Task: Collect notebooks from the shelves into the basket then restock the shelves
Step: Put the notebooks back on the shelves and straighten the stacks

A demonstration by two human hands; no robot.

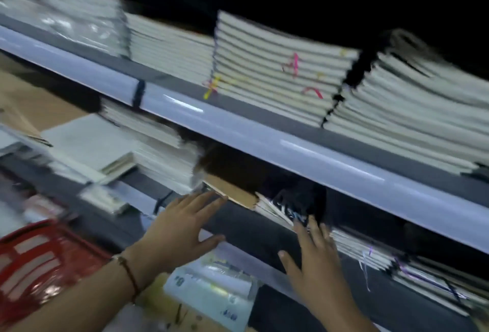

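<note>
Item: my left hand and right hand, both spread flat, grasping nothing, at the grey middle shelf. Brown-covered notebook overhangs there; red plastic basket lower left. Risk: nudged, it could slide off.

red basket, grey shelf, white notebooks
</note>
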